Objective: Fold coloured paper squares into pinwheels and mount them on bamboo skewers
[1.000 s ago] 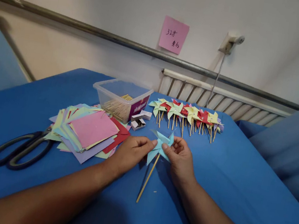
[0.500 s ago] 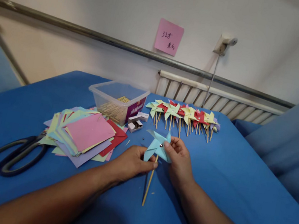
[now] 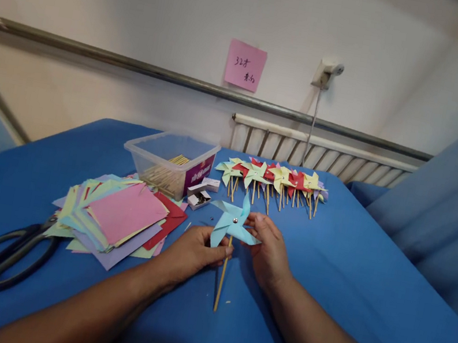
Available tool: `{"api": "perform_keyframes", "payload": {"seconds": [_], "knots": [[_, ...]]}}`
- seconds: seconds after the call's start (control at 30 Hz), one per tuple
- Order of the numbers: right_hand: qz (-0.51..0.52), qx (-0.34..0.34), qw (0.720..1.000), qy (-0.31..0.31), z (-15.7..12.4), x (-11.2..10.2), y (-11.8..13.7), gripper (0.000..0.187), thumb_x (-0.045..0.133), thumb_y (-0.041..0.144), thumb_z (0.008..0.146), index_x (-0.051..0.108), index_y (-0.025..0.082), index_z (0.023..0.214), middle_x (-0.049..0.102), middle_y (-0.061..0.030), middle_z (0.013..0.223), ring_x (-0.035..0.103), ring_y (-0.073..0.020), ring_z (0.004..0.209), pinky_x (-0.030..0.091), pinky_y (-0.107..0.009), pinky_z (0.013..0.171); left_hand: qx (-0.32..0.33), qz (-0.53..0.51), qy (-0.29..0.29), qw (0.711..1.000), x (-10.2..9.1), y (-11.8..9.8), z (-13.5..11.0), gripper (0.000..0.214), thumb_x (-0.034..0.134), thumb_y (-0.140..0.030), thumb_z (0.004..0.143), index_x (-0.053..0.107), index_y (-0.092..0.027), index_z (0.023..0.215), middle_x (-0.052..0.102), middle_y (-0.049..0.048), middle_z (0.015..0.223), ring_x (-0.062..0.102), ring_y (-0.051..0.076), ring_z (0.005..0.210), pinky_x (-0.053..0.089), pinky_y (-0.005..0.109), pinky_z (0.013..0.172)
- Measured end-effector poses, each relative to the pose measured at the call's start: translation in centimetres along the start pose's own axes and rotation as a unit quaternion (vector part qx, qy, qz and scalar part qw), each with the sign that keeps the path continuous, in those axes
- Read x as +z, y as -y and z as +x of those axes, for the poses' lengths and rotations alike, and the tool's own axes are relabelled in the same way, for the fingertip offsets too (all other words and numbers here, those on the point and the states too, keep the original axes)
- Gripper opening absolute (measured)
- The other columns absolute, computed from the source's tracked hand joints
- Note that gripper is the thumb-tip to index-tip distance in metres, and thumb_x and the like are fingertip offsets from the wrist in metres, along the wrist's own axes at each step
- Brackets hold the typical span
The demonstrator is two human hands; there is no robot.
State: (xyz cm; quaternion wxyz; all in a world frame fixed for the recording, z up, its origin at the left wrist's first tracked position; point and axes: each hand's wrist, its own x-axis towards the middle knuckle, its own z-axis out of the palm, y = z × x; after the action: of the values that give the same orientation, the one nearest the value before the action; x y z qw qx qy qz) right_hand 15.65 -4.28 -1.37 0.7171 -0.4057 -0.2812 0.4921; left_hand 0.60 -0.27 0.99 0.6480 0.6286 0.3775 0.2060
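A light-blue paper pinwheel (image 3: 227, 222) with a round metal pin at its centre stands upright on a thin wooden stick (image 3: 221, 281). My left hand (image 3: 198, 251) is closed on the stick just below the blades, thumb in front. Beside the pinwheel's right side is my right hand (image 3: 270, 251), its thumb off the paper and its fingers loosely bent. The lower right blade overlaps those fingers and partly hides them; whether they touch it is unclear.
Left lie a stack of coloured paper squares (image 3: 127, 213) and large scissors (image 3: 16, 259). Behind them are a clear plastic box (image 3: 152, 156) of sticks and an open small box (image 3: 198, 197) of metal pins. Several finished pinwheels (image 3: 283, 177) lie at the back of the blue-covered table (image 3: 348, 297).
The pinwheel's blades have turned a little. My right thumb has come off the blade, and that hand has drawn slightly back from the centre. My left hand keeps the stick; the view has shifted.
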Motion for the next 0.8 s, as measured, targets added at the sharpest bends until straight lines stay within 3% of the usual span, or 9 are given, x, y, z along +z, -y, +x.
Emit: {"api": "perform_keyframes", "payload": {"seconds": [0.3, 0.57, 0.8], "knots": [[-0.060, -0.007, 0.996, 0.065, -0.69, 0.27, 0.37, 0.022, 0.072, 0.036, 0.074, 0.062, 0.017, 0.072, 0.057, 0.0023, 0.062, 0.050, -0.0104, 0.057, 0.039, -0.023, 0.058, 0.002, 0.016, -0.009, 1.000, 0.35, -0.44, -0.40, 0.021, 0.069, -0.033, 0.068, 0.060, -0.015, 0.073, 0.053, -0.0032, 0.060, 0.045, 0.009, 0.054, 0.035, 0.023, 0.054], [-0.048, 0.019, 0.997, 0.050, -0.59, 0.15, 0.33, 0.023, 0.075, 0.036, 0.071, 0.065, 0.016, 0.077, 0.066, 0.0001, 0.068, 0.055, -0.0102, 0.056, 0.042, -0.023, 0.058, 0.022, 0.005, 0.051, 0.998, 0.48, -0.17, -0.68, 0.022, 0.066, -0.037, 0.073, 0.061, -0.016, 0.073, 0.049, -0.0049, 0.058, 0.039, 0.008, 0.052, 0.029, 0.022, 0.051], [-0.036, 0.007, 0.997, 0.060, -0.38, -0.03, 0.01, 0.020, 0.074, 0.033, 0.073, 0.066, 0.016, 0.081, 0.068, -0.0005, 0.072, 0.059, -0.0110, 0.062, 0.045, -0.024, 0.064, 0.043, -0.001, 0.041, 0.998, 0.59, -0.17, -0.72, 0.021, 0.066, -0.035, 0.075, 0.060, -0.014, 0.074, 0.051, -0.0035, 0.062, 0.041, 0.008, 0.056, 0.032, 0.022, 0.054]]}}
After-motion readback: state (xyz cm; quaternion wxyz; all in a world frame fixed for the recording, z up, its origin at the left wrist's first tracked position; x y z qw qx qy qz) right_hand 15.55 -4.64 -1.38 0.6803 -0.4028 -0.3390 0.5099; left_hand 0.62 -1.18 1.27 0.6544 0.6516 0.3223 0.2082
